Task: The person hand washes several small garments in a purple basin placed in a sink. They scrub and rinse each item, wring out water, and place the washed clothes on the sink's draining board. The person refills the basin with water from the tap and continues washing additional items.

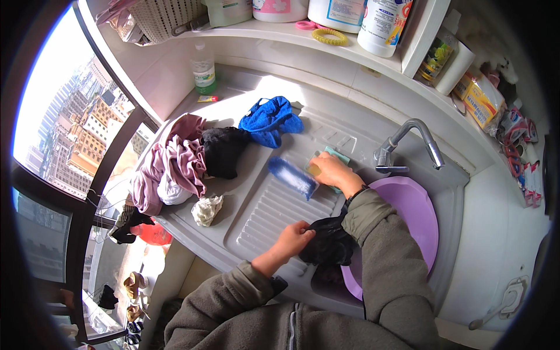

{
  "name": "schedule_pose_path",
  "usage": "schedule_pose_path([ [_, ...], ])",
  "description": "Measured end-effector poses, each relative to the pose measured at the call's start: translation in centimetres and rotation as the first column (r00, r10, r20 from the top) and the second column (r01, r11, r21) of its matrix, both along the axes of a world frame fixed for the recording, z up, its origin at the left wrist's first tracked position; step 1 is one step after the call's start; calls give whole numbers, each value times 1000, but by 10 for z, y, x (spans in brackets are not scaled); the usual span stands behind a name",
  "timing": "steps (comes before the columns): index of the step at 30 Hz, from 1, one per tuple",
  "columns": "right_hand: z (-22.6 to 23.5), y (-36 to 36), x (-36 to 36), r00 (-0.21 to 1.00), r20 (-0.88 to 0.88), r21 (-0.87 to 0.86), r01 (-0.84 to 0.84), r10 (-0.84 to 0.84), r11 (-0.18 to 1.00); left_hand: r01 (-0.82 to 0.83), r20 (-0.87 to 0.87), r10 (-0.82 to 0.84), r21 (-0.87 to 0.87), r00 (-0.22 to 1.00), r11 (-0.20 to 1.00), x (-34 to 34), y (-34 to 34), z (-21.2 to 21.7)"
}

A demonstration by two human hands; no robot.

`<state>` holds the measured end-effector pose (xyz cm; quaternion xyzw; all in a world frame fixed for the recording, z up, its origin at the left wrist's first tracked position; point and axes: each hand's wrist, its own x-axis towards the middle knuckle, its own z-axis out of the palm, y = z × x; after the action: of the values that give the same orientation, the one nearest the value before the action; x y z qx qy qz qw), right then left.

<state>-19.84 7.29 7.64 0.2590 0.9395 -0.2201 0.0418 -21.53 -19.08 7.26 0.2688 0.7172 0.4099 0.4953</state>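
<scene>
My left hand is closed, pinching the edge of a wet-looking black cloth. The cloth lies bunched over the lower washboard ridges, beside the purple basin. Beyond it, my right hand closes around a yellowish bar of soap, mostly hidden by the fingers. Under and behind that hand sits a pale green soap dish. A blue brush with white bristles lies just left of my right hand, on the grey washboard.
Left on the counter are pink clothes, a black garment, a blue cloth and a crumpled white cloth. A faucet rises behind the basin. A bottle stands at the back; a shelf with containers overhangs it.
</scene>
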Motion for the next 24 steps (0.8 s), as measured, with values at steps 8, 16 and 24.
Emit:
schedule_pose_path([
  [8,17,7,7,990,48,-24,-134,135,991,-7,12,7,6,1000,1000,-1,-2,7],
  [16,-14,28,25,935,-113,94,-325,335,941,-39,12,39,33,999,999,2,-2,5],
  [24,-12,18,25,927,-273,331,-161,257,930,-163,232,145,57,962,985,1,-2,-1],
])
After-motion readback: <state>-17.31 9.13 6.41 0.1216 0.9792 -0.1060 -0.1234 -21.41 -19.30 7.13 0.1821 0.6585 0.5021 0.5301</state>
